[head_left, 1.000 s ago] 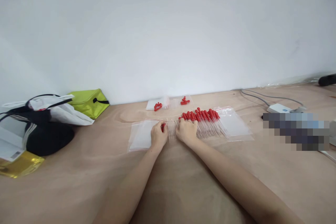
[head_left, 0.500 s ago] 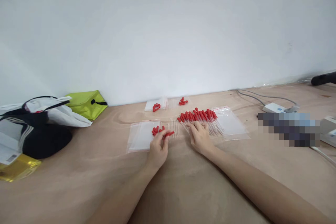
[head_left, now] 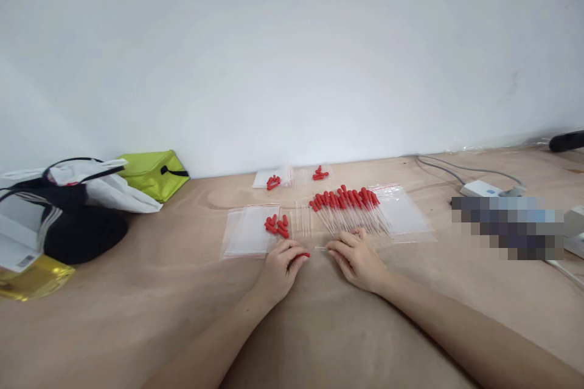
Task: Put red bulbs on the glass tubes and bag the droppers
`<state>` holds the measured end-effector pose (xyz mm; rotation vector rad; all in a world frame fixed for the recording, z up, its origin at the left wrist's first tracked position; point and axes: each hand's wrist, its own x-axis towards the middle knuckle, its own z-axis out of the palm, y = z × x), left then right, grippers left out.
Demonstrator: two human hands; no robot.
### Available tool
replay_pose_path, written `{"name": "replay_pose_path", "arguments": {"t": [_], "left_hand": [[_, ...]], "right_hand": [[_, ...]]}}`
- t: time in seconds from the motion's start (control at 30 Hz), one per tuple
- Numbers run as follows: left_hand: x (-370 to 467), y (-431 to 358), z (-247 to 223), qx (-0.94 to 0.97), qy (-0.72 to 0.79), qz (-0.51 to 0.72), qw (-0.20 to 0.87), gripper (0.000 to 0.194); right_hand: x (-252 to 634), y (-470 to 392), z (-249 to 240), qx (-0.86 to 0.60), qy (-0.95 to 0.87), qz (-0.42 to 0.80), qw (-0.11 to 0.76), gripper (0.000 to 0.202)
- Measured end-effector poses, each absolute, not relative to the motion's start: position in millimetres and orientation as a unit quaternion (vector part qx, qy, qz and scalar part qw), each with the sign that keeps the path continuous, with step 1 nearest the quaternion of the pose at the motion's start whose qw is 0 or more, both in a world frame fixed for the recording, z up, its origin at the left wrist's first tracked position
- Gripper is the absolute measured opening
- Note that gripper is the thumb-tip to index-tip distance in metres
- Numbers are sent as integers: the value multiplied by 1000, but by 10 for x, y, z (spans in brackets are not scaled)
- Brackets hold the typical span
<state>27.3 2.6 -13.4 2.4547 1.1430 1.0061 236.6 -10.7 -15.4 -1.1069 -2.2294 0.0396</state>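
Soft, fairly even light brightens the middle of the pale wall, greying toward the corners. The table dims between my forearms, which look wide-angle stretched. Glints fleck a clear bag; thin stems look soft; coarse pixel blocks obscure one patch at right.

Head-worn view, facing forward and down, wall ahead

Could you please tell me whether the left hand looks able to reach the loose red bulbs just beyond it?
Probably yes: the loose red bulbs lie close to the left hand, with nothing seen standing between them, though its grip is taken up by another red bulb.
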Motion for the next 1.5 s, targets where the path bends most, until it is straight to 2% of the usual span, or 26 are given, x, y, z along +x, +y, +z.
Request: {"name": "replay_pose_path", "arguments": {"t": [0.33,0.93,1.17,1.5], "left_hand": [[316,-62,-62,841,369,341,200,14],[306,-60,-43,843,345,341,233,14],[325,-78,-13,858,338,308,235,17],[310,-58,-71,861,347,315,197,16]], "right_hand": [[2367,-124,-149,-368,-866,36,336,20],[2388,-105,-167,-351,-877,36,326,24],[2400,-67,-198,-349,-883,-6,314,27],[2332,-111,-179,-360,-881,-54,303,20]]}}
